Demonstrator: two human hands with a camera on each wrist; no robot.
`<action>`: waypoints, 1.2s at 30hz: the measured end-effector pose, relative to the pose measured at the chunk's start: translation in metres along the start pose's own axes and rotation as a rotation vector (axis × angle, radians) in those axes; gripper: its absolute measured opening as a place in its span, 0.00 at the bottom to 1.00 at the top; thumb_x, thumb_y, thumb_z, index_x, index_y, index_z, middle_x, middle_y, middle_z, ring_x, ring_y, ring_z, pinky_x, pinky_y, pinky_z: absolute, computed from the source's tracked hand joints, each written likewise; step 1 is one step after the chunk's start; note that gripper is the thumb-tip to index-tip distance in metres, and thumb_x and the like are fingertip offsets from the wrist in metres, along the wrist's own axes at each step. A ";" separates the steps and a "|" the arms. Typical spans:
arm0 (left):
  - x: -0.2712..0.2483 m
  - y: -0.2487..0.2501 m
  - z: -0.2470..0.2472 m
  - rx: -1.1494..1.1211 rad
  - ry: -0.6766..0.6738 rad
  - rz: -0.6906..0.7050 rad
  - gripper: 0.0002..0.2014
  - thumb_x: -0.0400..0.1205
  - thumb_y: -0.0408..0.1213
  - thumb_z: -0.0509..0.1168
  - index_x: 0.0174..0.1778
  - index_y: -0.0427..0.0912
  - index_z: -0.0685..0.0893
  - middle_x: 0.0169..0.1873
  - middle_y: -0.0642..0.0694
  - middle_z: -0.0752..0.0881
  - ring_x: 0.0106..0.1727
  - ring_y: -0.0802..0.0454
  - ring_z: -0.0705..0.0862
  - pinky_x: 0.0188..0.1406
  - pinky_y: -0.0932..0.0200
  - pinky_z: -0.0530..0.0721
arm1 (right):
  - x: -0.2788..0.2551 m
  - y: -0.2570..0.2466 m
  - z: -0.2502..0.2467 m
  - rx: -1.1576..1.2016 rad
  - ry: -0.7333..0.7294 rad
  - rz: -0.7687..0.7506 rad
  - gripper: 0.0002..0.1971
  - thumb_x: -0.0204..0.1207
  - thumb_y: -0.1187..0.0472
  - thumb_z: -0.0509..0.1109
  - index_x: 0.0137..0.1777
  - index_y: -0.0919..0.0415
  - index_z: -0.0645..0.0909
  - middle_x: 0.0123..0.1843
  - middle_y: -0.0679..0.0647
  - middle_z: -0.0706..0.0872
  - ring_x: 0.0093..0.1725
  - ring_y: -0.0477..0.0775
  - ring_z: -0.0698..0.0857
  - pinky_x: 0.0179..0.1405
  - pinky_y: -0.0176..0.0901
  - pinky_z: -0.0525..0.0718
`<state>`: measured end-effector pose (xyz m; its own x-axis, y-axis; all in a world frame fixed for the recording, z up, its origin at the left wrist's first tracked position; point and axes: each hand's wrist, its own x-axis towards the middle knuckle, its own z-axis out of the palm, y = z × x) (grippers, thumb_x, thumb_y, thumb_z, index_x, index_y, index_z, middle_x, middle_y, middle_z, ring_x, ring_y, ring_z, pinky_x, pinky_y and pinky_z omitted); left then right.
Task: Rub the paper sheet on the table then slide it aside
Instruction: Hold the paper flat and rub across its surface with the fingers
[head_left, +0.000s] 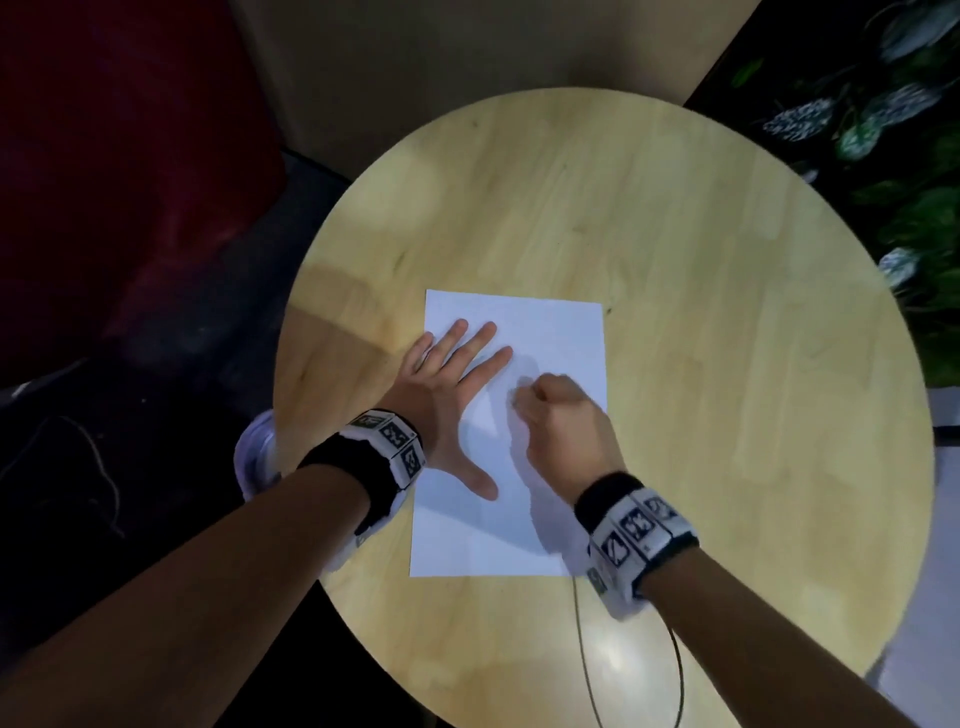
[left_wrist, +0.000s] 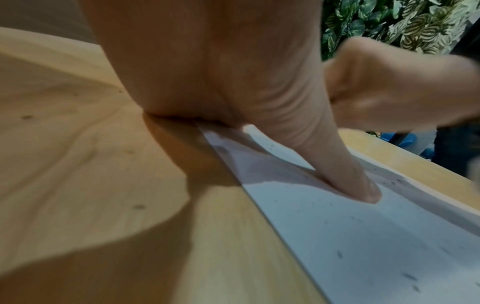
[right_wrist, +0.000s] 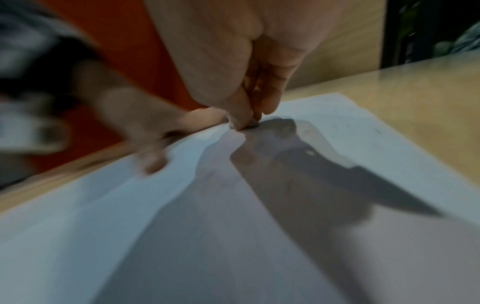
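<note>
A white paper sheet (head_left: 550, 332) lies flat near the middle of the round wooden table (head_left: 675, 234). My left hand (head_left: 441, 384) rests palm down on the sheet's left half with its fingers spread straight; the thumb presses the paper (left_wrist: 337, 236) in the left wrist view. My right hand (head_left: 561, 415) sits fisted on the sheet just right of the left hand. Its thumb and fingertips (right_wrist: 267, 102) pinch a small pale eraser-like piece (right_wrist: 242, 124) against the paper (right_wrist: 130, 205). The left hand (right_wrist: 135, 123) shows blurred there.
Leafy plants (head_left: 883, 119) stand past the table's right edge. A dark red surface (head_left: 130, 156) lies to the left. A thin cable (head_left: 582, 649) runs over the near table edge. A pale round object (head_left: 254, 457) sits below the left rim.
</note>
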<state>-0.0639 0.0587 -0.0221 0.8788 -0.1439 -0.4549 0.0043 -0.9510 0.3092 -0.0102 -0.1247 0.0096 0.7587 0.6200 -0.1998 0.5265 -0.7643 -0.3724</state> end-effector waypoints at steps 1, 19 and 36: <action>0.000 -0.001 0.001 -0.004 0.009 0.005 0.78 0.50 0.87 0.69 0.88 0.60 0.31 0.85 0.55 0.23 0.85 0.48 0.22 0.83 0.41 0.26 | -0.022 -0.004 0.000 0.017 -0.044 -0.034 0.09 0.73 0.67 0.68 0.51 0.57 0.83 0.47 0.50 0.80 0.45 0.53 0.78 0.36 0.37 0.73; -0.001 -0.002 0.003 -0.014 0.063 0.011 0.78 0.49 0.88 0.66 0.89 0.60 0.33 0.86 0.54 0.26 0.86 0.49 0.23 0.82 0.41 0.25 | -0.066 -0.008 -0.004 0.027 -0.251 -0.105 0.15 0.65 0.67 0.75 0.52 0.55 0.85 0.50 0.51 0.83 0.48 0.54 0.82 0.36 0.35 0.82; -0.001 -0.001 0.002 -0.010 0.040 0.007 0.78 0.50 0.87 0.68 0.88 0.60 0.32 0.86 0.55 0.25 0.86 0.49 0.23 0.84 0.40 0.27 | -0.003 0.008 -0.005 -0.133 -0.069 -0.099 0.09 0.75 0.63 0.68 0.53 0.55 0.85 0.50 0.53 0.83 0.50 0.58 0.82 0.37 0.41 0.79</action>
<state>-0.0656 0.0596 -0.0238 0.8971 -0.1395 -0.4192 0.0026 -0.9472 0.3207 -0.0063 -0.1337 0.0115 0.6750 0.7007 -0.2311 0.6471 -0.7127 -0.2708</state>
